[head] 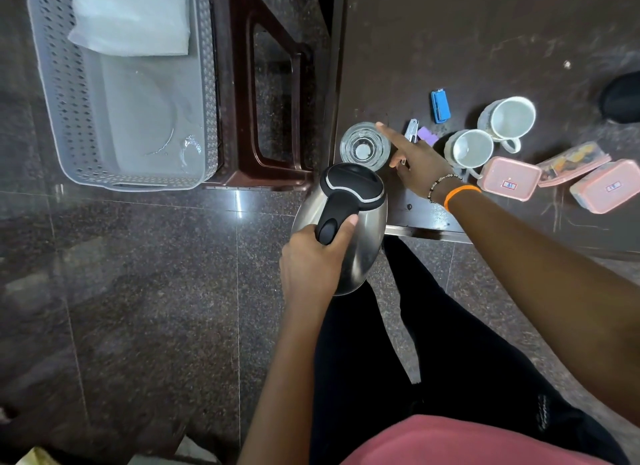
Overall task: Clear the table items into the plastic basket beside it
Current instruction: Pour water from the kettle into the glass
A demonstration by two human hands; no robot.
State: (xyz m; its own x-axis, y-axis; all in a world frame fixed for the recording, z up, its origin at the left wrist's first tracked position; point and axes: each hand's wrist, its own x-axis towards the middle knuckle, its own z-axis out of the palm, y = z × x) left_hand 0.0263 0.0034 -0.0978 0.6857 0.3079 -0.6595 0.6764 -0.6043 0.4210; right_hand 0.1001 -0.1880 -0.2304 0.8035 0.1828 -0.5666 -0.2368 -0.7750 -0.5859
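Note:
My left hand [311, 263] grips the black handle of a steel kettle [360, 222], held in the air off the table's left corner. My right hand [415, 159] reaches over the dark table [485, 42] with fingers spread, its index finger touching the rim of a clear glass [363, 146]; it holds nothing. On the table lie a nail clipper [411, 128], a purple piece [426, 132], a blue lighter [440, 106], two white mugs [512, 118] [471, 147] and three pink lidded boxes [510, 179] [606, 187] [571, 163]. The grey plastic basket [62, 83] stands at the far left.
Inside the basket lie a white folded sheet [131, 17] and a clear plate or lid [138, 118]. A dark brown plastic stool [263, 83] stands between basket and table. A black object [623, 97] sits at the table's right edge. Granite floor lies below.

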